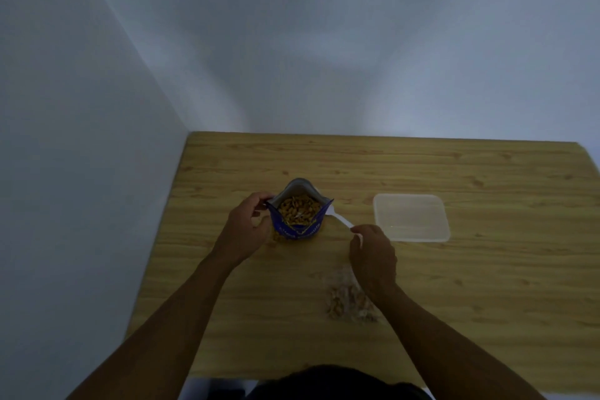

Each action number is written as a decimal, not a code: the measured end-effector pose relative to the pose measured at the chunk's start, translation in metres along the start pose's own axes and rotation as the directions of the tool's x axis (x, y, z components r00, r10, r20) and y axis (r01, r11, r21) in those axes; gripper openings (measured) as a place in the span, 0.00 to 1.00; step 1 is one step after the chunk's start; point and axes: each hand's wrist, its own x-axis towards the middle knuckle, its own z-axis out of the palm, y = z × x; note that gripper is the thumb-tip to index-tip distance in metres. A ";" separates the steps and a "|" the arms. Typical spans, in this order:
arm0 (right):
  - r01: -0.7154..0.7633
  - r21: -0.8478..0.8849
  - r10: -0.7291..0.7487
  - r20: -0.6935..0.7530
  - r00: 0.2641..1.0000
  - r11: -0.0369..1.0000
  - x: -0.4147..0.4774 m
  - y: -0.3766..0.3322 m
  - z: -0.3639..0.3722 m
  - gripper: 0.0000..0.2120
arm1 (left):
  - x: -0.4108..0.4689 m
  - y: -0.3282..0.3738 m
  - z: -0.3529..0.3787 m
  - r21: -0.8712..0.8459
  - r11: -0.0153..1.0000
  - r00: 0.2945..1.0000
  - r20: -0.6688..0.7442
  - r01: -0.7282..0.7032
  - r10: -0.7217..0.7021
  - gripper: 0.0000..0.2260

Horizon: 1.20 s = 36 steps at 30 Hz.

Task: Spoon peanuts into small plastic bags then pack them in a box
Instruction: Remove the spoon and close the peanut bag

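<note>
The left hand point(246, 227) pinched the left lip of the peanut pouch point(297, 219), probably to steady it and hold its mouth wide for scooping. The pouch stood open on the table point(454, 302), with peanuts point(297, 213) showing inside. Just right of the pouch's rim hung the white spoon point(339, 219). The right hand point(373, 253) pinched its handle, apparently poised to dip in. Nearer the person and right of the pouch lay a small bag point(349, 300) holding some peanuts, within easy reach for filling. Well right of the pouch sat the clear box point(410, 217), with no bags visible in it.
</note>
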 end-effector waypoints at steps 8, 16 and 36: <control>0.180 0.250 -0.181 -0.021 0.983 0.951 0.040 -0.042 -0.017 0.15 | 0.004 0.003 -0.008 0.081 0.993 0.997 0.014 -0.082 0.081 0.19; 0.436 0.133 -0.455 0.246 0.856 0.890 0.076 -0.053 -0.024 0.12 | 0.022 0.010 -0.020 0.183 0.967 0.984 0.058 -0.177 0.169 0.11; 0.493 0.140 -0.511 0.307 0.803 0.859 0.080 -0.044 -0.038 0.07 | 0.038 0.006 -0.018 0.458 0.817 0.934 0.241 -0.349 0.264 0.12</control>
